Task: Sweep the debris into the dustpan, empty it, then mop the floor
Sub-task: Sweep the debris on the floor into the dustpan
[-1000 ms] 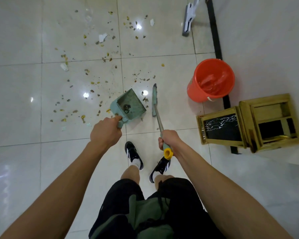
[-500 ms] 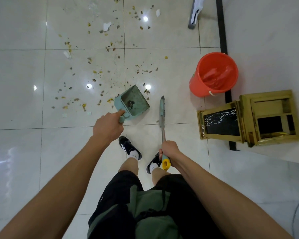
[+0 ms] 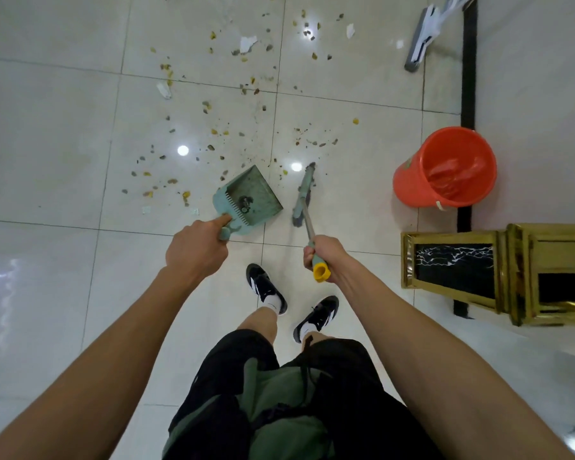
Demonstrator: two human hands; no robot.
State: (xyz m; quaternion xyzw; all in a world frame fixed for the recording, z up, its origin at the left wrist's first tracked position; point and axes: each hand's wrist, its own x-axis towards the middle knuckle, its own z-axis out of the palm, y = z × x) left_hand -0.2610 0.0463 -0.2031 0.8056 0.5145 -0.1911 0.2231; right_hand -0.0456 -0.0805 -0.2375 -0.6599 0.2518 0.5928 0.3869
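My feed is evenly bright; ceiling lamps glare as white spots on the glossy floor (image 3: 63, 127), edges bow, shadows stay faint.

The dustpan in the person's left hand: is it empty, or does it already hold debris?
Nearly empty. The dustpan, held by the left hand, shows only a small dark clump by its comb teeth; most debris lies on the floor.

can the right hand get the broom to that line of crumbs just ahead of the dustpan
Probably yes. The right hand grips the broom, whose head sits on bare tile just short of the crumbs. The dustpan lies left of that path, and the bucket right.
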